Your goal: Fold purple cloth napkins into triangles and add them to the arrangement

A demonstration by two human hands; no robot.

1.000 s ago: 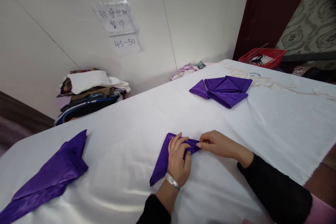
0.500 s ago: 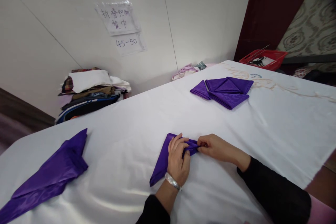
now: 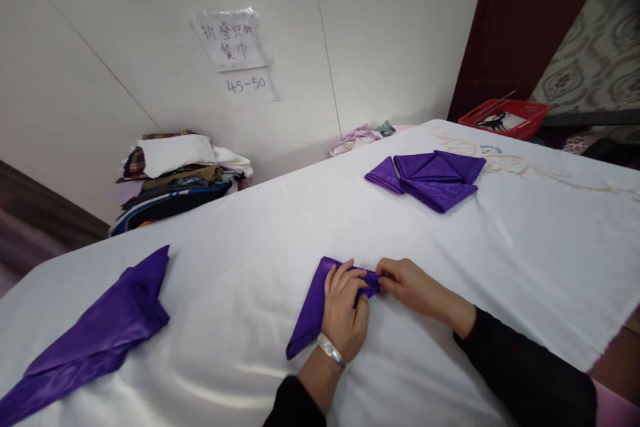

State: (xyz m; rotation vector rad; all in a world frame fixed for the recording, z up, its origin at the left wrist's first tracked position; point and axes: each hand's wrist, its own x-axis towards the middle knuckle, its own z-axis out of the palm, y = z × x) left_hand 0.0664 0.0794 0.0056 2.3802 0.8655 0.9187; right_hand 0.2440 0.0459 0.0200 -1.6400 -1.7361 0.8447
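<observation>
Purple folded cloth (image 3: 307,317) on a white tablecloth (image 3: 240,260) lies under my spread left hand (image 3: 346,310) while my right hand (image 3: 407,285) pinches its tip.

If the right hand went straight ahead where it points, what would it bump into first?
The right hand would first meet the purple cloth at its fingers, then probably the left hand, though depth is unclear.

Folded angular central cloth (image 3: 307,313): deep purple
Long bunched leftmost cloth (image 3: 95,333): purple, faint tonal figuring
Folded pointed far cloths (image 3: 443,195): purple, similarly faint figuring
Broad draped bench cloth (image 3: 235,267): white, curling tan motif
Shallow plastic basket (image 3: 533,123): red
Upright panel (image 3: 570,80): pale, grey scrolling medallions
Rigid rounded bracelet (image 3: 330,349): silver
</observation>
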